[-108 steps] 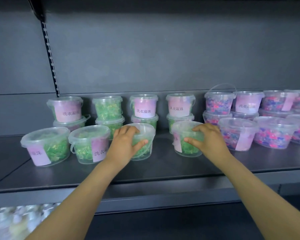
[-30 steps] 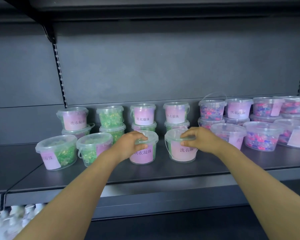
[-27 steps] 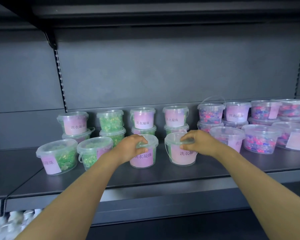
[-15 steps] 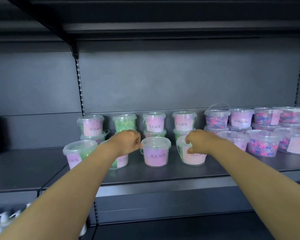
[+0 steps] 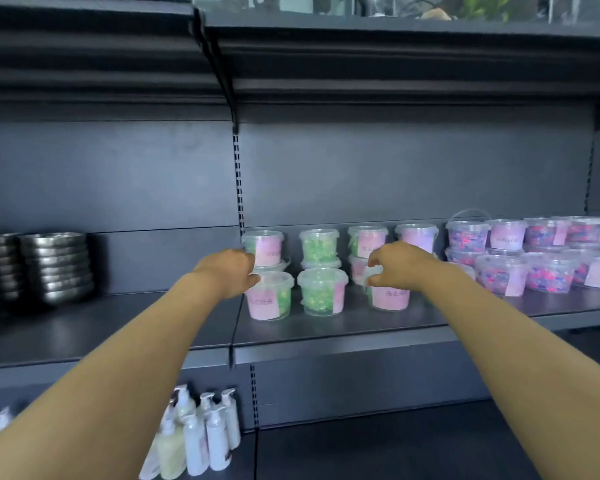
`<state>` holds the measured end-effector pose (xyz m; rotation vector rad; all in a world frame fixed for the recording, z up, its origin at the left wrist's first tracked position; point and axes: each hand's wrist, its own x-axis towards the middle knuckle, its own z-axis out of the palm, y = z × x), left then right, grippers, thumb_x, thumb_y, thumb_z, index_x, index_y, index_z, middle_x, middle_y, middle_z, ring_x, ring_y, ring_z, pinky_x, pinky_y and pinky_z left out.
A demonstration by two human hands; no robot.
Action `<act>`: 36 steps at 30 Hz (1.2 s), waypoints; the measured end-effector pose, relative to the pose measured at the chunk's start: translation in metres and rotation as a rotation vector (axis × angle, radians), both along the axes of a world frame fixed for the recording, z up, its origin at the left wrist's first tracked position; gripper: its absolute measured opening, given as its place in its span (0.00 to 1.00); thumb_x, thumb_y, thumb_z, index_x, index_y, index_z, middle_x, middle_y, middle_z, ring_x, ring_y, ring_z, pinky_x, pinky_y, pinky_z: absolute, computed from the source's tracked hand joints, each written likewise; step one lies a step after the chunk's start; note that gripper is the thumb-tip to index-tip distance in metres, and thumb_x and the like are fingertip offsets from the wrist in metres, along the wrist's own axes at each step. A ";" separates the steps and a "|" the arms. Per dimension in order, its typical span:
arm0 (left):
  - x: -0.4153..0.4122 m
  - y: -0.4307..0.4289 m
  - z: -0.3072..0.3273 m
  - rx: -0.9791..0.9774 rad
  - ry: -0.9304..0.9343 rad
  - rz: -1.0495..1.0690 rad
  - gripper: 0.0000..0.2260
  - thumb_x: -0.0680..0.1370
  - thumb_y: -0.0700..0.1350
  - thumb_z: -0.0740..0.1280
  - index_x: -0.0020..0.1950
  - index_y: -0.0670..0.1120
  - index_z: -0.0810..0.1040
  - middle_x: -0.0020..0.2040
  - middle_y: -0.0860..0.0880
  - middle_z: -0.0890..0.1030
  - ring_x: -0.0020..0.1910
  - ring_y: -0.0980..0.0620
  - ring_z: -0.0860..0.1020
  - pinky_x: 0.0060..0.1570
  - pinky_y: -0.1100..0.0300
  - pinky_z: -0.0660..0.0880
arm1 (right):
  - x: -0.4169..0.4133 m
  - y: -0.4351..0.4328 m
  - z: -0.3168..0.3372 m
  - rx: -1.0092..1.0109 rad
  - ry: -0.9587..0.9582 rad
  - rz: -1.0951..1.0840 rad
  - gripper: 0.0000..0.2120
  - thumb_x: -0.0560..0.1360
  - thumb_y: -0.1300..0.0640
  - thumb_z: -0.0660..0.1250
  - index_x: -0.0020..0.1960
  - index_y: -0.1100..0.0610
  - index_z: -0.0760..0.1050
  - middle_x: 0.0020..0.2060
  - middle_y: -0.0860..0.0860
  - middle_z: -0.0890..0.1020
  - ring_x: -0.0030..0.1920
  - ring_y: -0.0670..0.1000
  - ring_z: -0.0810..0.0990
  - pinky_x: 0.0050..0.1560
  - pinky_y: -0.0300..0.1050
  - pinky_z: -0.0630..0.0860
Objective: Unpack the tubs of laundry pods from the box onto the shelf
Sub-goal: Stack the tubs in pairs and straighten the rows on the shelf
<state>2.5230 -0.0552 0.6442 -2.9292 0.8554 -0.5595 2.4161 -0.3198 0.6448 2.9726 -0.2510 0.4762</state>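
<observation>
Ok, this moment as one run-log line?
left hand: at leftmost front pod tub | right hand: curled over third front pod tub | both upright on shelf

1. Grips: two, the left grip [image 5: 231, 273] and the right grip [image 5: 400, 268].
2. Green-pod tubs [image 5: 322, 292]: ten can be counted. Three stand in front between the grips and seven are stacked just behind. The right arm hides anything further.
3. Pink-and-blue-pod tubs [image 5: 551, 277]: at least ten, all right of the right grip. Blur stops an exact count.
4. Stacks of metal bowls [image 5: 54, 265]: two, well left of the left grip. The bowls per stack are unclear.
5. Pump bottles [image 5: 219, 441]: at least five, below the left grip.
</observation>
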 end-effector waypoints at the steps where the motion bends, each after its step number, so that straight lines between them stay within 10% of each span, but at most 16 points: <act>1: -0.001 0.014 0.001 -0.016 0.018 -0.003 0.15 0.80 0.50 0.57 0.60 0.42 0.72 0.59 0.43 0.74 0.58 0.43 0.73 0.53 0.54 0.71 | -0.001 0.013 0.002 0.006 -0.003 -0.001 0.21 0.75 0.46 0.64 0.63 0.55 0.74 0.61 0.53 0.77 0.58 0.55 0.76 0.57 0.50 0.75; 27: 0.153 -0.018 -0.056 -0.199 0.152 -0.371 0.17 0.80 0.51 0.60 0.67 0.47 0.71 0.67 0.50 0.71 0.67 0.51 0.68 0.67 0.59 0.65 | 0.144 -0.012 -0.035 0.342 0.084 0.166 0.21 0.73 0.45 0.67 0.65 0.47 0.73 0.67 0.44 0.72 0.68 0.46 0.68 0.67 0.40 0.63; 36: 0.163 -0.019 -0.080 -0.345 0.275 -0.500 0.39 0.66 0.76 0.49 0.64 0.52 0.74 0.64 0.56 0.74 0.64 0.58 0.71 0.65 0.63 0.65 | 0.156 -0.028 -0.063 0.570 -0.019 0.257 0.18 0.70 0.46 0.71 0.58 0.49 0.79 0.60 0.44 0.78 0.61 0.41 0.72 0.61 0.34 0.63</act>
